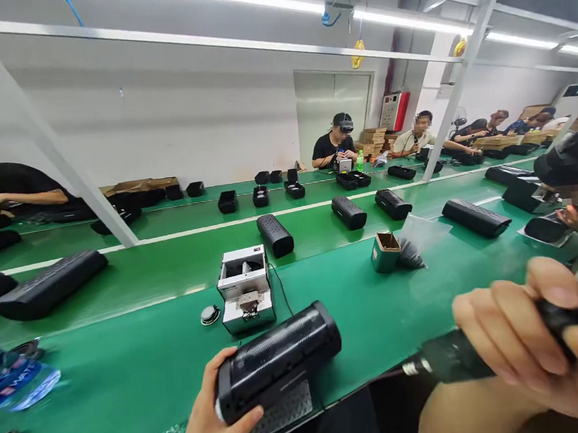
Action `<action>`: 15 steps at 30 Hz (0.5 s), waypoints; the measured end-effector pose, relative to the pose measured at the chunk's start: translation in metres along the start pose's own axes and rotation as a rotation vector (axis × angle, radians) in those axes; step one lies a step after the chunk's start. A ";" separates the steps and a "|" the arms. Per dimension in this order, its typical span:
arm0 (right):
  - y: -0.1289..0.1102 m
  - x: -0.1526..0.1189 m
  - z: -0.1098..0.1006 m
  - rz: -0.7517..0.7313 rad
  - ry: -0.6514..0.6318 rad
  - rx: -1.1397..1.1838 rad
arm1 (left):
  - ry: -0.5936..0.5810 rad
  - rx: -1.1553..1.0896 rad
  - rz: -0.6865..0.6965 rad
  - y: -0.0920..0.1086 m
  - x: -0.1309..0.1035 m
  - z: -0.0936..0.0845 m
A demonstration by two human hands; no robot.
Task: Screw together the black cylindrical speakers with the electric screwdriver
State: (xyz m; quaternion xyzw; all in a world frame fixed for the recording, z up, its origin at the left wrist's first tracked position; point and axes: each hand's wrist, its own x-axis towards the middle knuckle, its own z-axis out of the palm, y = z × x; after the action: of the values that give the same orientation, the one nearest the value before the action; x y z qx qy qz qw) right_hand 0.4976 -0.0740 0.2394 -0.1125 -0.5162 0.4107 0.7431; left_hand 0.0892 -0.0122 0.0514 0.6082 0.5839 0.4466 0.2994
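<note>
Near the white machine (245,290), your left hand (212,413) holds the likely stiff, slick black case (283,357) well, by its end, and your right hand (533,337) grips a driver (450,357).

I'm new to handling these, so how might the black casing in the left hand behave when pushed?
The black casing is probably stiff: it looks straight though the left hand grips only one end. Glossy highlights suggest its surface may be somewhat slippery. Its rounded sides could let it rock or roll if laid down and pushed.
</note>
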 end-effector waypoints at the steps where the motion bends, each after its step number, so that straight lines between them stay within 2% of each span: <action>1: -0.003 -0.006 -0.014 0.006 -0.020 0.061 | 0.008 -0.061 -0.014 0.011 0.008 0.019; 2: 0.001 -0.013 -0.025 0.014 -0.032 0.120 | 0.008 -0.134 -0.027 0.022 0.017 0.040; 4: 0.027 -0.030 -0.043 0.057 0.007 0.214 | -0.013 -0.279 -0.047 0.045 0.043 0.091; 6: 0.070 -0.050 -0.057 0.141 0.144 0.268 | 0.029 -0.328 -0.081 0.068 0.077 0.149; 8: 0.115 -0.071 -0.072 0.236 0.325 0.281 | 0.104 -0.316 -0.091 0.090 0.116 0.207; 10: 0.154 -0.090 -0.090 0.360 0.441 0.308 | 0.200 -0.269 -0.103 0.110 0.158 0.259; 12: 0.183 -0.106 -0.109 0.438 0.487 0.344 | 0.309 -0.196 -0.117 0.126 0.197 0.300; 15: 0.209 -0.118 -0.133 0.475 0.452 0.335 | 0.417 -0.096 -0.141 0.142 0.245 0.339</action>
State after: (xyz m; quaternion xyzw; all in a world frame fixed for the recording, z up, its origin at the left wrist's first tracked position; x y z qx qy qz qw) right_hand 0.4937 0.0079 -0.0227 -0.1940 -0.2242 0.6155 0.7303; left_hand 0.4350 0.2612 0.0816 0.4456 0.6525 0.5676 0.2313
